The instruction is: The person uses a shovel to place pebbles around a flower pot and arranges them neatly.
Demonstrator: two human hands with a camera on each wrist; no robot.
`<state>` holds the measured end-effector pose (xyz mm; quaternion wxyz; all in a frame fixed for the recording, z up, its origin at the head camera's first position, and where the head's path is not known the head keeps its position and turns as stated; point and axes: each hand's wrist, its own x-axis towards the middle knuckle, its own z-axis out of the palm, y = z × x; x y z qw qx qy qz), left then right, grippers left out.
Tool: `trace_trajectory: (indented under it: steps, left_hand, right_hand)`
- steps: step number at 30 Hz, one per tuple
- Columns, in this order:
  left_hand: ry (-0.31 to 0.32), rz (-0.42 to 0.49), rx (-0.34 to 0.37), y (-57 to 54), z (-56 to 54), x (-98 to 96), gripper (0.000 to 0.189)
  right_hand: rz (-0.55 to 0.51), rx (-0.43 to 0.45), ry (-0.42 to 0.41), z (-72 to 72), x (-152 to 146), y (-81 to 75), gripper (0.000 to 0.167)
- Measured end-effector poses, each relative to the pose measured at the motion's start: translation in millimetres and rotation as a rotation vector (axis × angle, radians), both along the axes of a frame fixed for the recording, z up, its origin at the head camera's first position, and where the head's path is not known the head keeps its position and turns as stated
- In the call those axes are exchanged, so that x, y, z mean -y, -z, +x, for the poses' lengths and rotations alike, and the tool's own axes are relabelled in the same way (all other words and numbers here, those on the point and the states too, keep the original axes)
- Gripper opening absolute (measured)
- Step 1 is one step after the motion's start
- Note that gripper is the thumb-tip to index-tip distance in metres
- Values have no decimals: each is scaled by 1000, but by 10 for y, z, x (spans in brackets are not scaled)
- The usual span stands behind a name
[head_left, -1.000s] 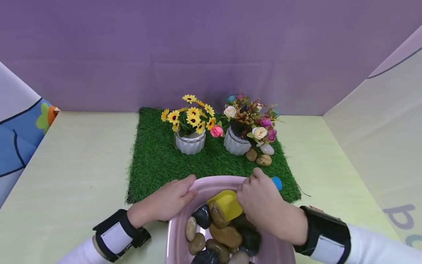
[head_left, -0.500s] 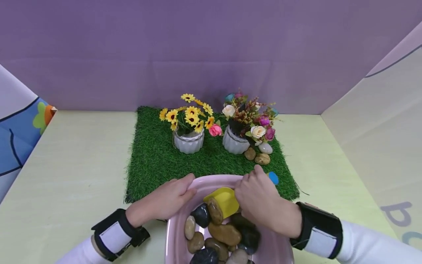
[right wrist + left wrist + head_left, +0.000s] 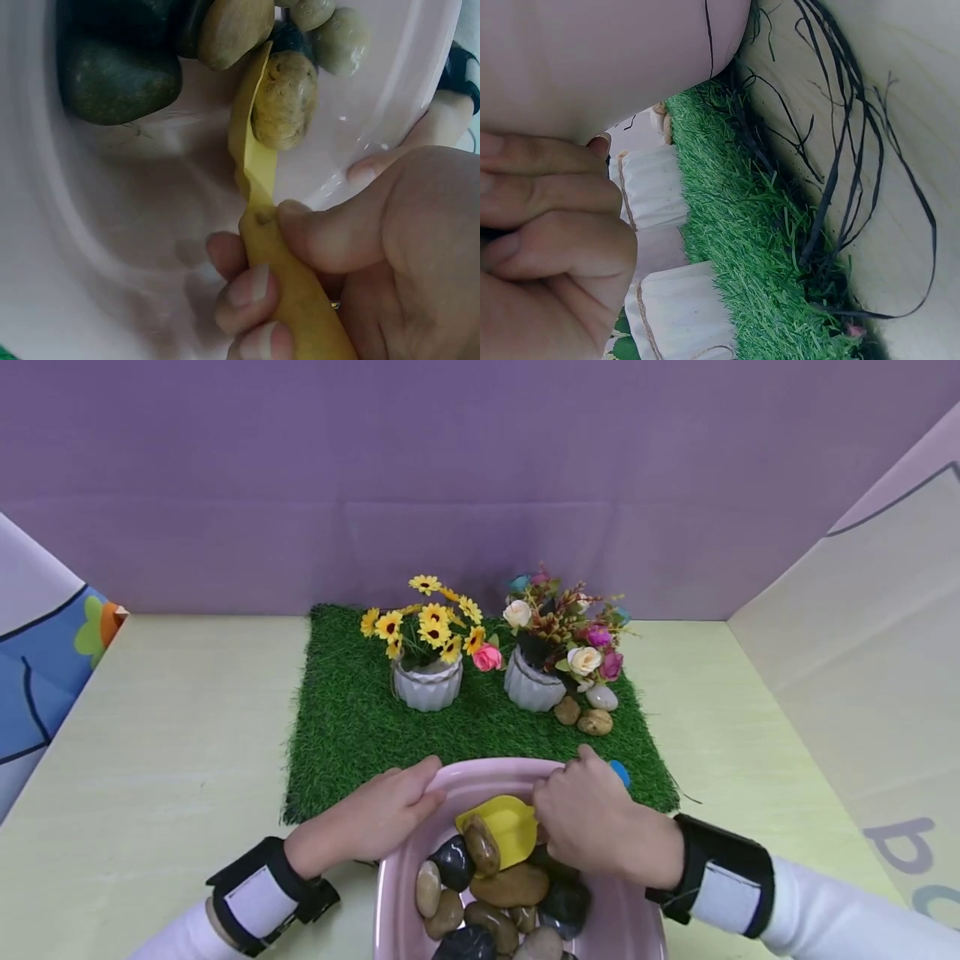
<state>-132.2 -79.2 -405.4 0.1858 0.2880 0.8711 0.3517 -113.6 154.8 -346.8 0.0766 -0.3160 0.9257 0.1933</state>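
Observation:
My right hand grips the yellow handle of a toy shovel, thumb along one side and fingers curled round the other. Its blue handle end shows past the hand. The yellow blade is inside a pink plastic basin, with a brown stone lying against its face. With my left hand I hold the basin's far left rim; in the left wrist view those fingers curl against its outer side. Several black and brown stones lie around the blade.
Behind the basin lies a green artificial grass mat. On it stand a pot of yellow flowers and a pot of mixed flowers, with loose stones beside the latter. A purple backdrop rises behind the table.
The shovel blade and the brown stone against it have shifted slightly left inside the basin. My left hand keeps its hold on the rim.

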Motion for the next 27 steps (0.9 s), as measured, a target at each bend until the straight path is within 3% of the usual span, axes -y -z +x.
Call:
trace_trajectory:
  steps: [7, 16, 27]
  left_hand:
    - [15, 4, 25, 12, -4, -8, 15]
    - [6, -13, 20, 2, -1, 0, 14]
    - [1, -5, 16, -3, 5, 4, 14]
  right_hand:
    - [-75, 100, -89, 22, -8, 75, 27]
    - [-127, 68, -145, 16, -1, 102, 23]
    - [-137, 157, -127, -22, -16, 88, 15]
